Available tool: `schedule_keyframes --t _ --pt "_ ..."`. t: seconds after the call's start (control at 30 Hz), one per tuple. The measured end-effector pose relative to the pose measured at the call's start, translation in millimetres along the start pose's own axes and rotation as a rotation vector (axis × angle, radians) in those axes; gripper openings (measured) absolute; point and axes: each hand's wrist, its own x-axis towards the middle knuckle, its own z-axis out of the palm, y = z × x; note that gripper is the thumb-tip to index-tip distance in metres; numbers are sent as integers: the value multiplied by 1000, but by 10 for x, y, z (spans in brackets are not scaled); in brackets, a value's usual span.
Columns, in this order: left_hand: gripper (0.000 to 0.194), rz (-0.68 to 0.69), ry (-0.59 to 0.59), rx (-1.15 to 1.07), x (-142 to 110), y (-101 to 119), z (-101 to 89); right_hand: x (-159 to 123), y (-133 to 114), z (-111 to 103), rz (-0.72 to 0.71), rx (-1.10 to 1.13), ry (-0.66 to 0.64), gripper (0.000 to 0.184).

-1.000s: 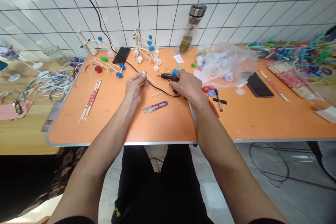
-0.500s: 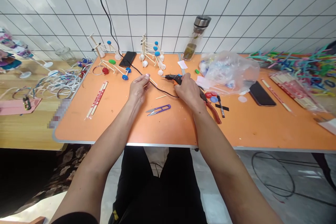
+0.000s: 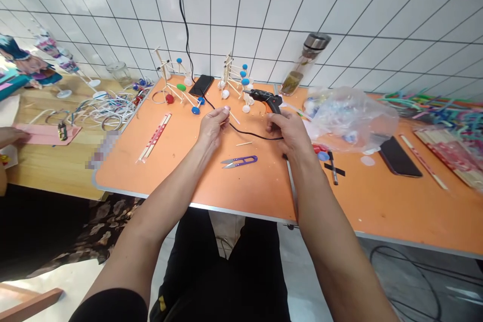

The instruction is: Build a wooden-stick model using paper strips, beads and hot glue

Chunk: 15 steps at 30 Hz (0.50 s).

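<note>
My right hand (image 3: 290, 131) is closed around the lower handle of a black hot glue gun (image 3: 266, 98) with an orange trigger. Its nozzle points left, near a stick frame with blue and white caps (image 3: 236, 75). My left hand (image 3: 212, 128) is pinched shut, with something small and pale at its fingertips that I cannot make out. Close by that hand are a thin wooden stick (image 3: 234, 117) and the black cord (image 3: 249, 134). Purple thread snips (image 3: 240, 162) and a short stick piece (image 3: 244, 144) lie between my forearms.
Another stick frame (image 3: 175, 90), a phone (image 3: 201, 85) and wrapped chopsticks (image 3: 154, 138) are at left. A glass bottle (image 3: 304, 68), plastic bag (image 3: 350, 115), marker (image 3: 332, 168) and second phone (image 3: 399, 156) are at right. Another person's hand (image 3: 11, 136) rests at far left.
The glue gun has come up off the lower spot in my right hand, nozzle now higher. The view has shifted, so the table appears moved right. Another person's hand has appeared at left.
</note>
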Motion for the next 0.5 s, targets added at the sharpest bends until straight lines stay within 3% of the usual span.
schedule_keyframes --t 0.17,0.27,0.37,0.5 --pt "27 -8 -27 -36 -7 0 -1 -84 -90 32 54 191 -105 57" --pt "26 -10 -40 -57 -10 -9 0 -162 -164 82 37 136 -165 66" --pt "30 1 -39 -43 -5 -16 -2 -249 -218 140 -40 9 -216 69" --pt "34 24 -44 -25 6 -20 -4 -328 -220 183 -228 -93 -185 64"
